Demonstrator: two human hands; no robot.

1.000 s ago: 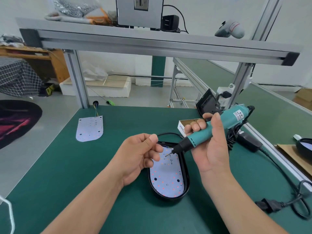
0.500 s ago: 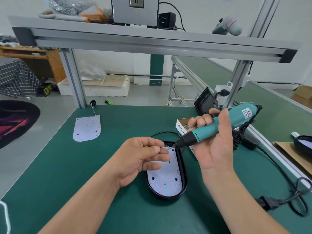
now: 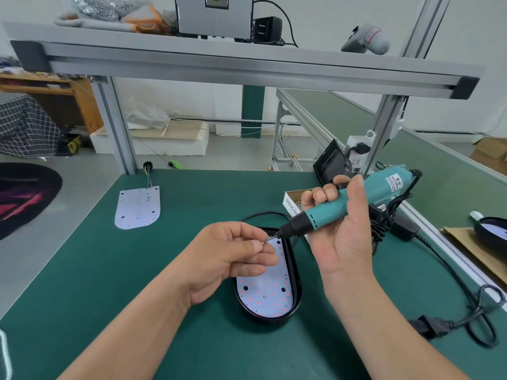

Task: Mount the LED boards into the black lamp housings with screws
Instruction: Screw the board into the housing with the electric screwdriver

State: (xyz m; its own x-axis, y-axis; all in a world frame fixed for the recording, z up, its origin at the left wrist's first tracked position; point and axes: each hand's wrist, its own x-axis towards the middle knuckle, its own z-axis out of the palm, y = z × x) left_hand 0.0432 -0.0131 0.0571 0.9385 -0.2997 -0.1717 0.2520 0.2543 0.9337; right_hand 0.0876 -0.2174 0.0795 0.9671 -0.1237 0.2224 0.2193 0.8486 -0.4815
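- Left hand [image 3: 227, 259]: raised over the far end of the lamp housing, thumb and forefinger pinched shut on a small screw [image 3: 267, 239]; the other fingers [image 3: 255, 268] curl loosely beneath.
- Right hand [image 3: 343, 231]: wrapped closed around the teal electric screwdriver [image 3: 354, 201], thumb laid along the barrel; the tool slants down to the left, and its bit meets the screw at the left fingertips.
- Black lamp housing [image 3: 295, 292]: an oval shell resting on the green counter [image 3: 137, 283], between the 2 forearms and just below the hands.
- LED board [image 3: 264, 294]: a pale plate with red dots seated inside the housing; its far end is hidden by the left hand.
- Second LED board [image 3: 137, 207]: lies flat on the counter well apart to the left, with coloured wires [image 3: 149, 178] leading from its far edge.
- Cardboard box [image 3: 292, 202]: open, behind the right hand, partly covered by it; the contents are too small to tell.
- Black power cable [image 3: 444, 272]: runs from the rear of the screwdriver across the right side of the counter to a plug [image 3: 428, 326] near the front edge.
- Another black housing [image 3: 492, 231]: visible at the right margin on a brown sheet, cut off by the frame.
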